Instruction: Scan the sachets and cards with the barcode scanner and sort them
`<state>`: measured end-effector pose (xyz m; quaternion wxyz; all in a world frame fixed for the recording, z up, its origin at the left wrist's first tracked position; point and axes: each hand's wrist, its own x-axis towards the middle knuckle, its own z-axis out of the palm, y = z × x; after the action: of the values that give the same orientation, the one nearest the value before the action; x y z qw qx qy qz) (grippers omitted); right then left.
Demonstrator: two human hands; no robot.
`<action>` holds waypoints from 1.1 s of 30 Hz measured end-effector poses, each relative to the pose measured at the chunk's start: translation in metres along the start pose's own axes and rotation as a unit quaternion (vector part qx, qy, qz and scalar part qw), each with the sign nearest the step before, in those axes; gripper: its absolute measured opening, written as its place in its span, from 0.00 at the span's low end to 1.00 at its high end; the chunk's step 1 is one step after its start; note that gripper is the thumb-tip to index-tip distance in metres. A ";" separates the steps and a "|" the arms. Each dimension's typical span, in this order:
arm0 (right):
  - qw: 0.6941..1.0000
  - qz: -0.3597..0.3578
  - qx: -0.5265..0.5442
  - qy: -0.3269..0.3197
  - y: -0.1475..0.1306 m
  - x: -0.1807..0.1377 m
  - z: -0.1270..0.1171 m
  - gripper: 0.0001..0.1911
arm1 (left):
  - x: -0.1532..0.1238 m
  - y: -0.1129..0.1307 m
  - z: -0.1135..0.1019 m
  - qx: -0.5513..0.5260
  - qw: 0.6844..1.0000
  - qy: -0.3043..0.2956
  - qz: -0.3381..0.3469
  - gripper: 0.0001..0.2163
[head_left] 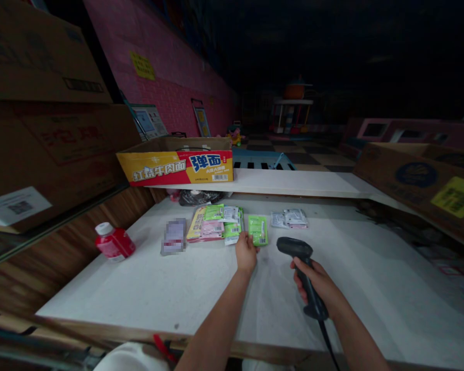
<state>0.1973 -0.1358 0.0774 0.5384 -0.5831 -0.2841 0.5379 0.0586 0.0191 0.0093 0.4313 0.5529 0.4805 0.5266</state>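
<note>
My right hand (320, 283) grips the handle of a black barcode scanner (297, 251), its head pointing up the white table (139, 288) toward the packets. My left hand (246, 252) reaches forward with its fingers closed on the lower left edge of a green packet (258, 229) lying flat. To the left of that lies a pile of several pink, green and white packets (214, 222). Two or three white packets (290, 218) lie just right of the green one.
A red bottle with a white cap (114, 242) lies on its side at the table's left. A blurred card (174, 236) lies beside the pile. An open yellow-and-red noodle carton (178, 164) sits on the raised shelf. Cardboard boxes (421, 180) flank both sides.
</note>
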 end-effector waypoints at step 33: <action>0.956 0.016 0.288 -0.057 0.016 0.078 -0.032 0.21 | 0.057 0.052 -0.132 0.353 0.907 0.229 0.005 0.11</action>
<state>0.2436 -0.0793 0.0320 0.6576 -0.3759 -0.1380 0.6381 -0.0696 0.0630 0.0797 0.0838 0.5355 0.7178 0.4370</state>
